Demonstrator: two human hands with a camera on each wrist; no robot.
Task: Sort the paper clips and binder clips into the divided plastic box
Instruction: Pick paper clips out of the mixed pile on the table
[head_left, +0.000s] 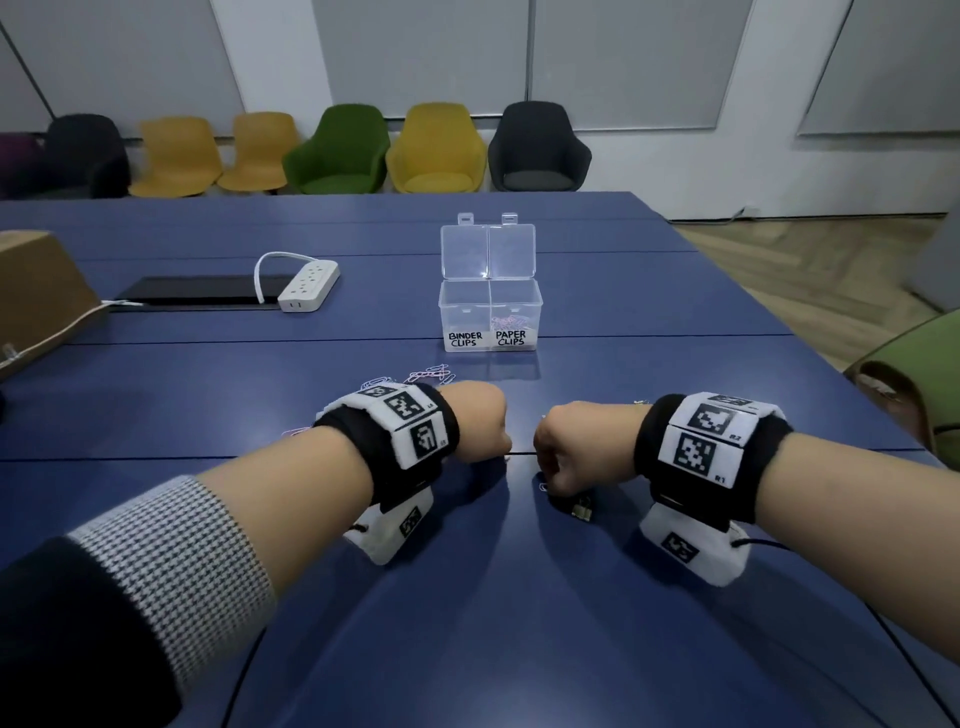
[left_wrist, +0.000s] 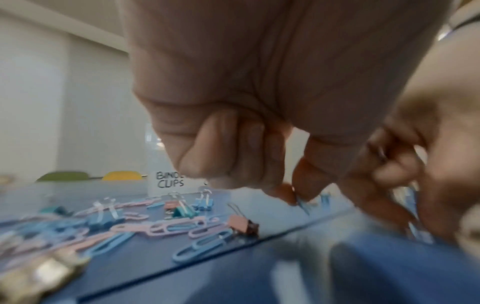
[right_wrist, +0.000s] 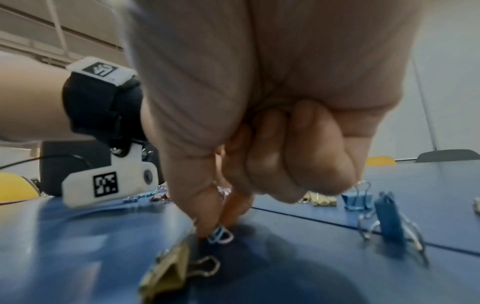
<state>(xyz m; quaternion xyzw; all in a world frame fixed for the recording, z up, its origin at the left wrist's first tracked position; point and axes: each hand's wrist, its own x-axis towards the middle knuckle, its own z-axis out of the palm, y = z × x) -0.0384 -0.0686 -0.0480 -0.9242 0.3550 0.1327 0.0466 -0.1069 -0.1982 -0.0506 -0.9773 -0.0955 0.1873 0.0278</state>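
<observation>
The clear divided box (head_left: 489, 312) stands open on the blue table, beyond both hands. Its PAPER CLIPS side holds several pastel clips; nothing shows in its BINDER CLIPS side. My left hand (head_left: 480, 423) is down at the table, thumb and forefinger pinching a blue paper clip (left_wrist: 302, 203). Close to its right, my right hand (head_left: 558, 454) pinches a small blue paper clip (right_wrist: 221, 236) against the tabletop. A gold binder clip (right_wrist: 166, 273) lies just in front of the right fingertips. Pink and blue paper clips (left_wrist: 166, 228) and small binder clips (left_wrist: 242, 225) lie scattered left of my left hand.
Blue binder clips (right_wrist: 387, 218) and a gold one (right_wrist: 320, 200) sit right of my right hand. More paper clips (head_left: 428, 373) lie between the hands and the box. A white power strip (head_left: 309, 286) and a cardboard box (head_left: 36, 291) are at the far left.
</observation>
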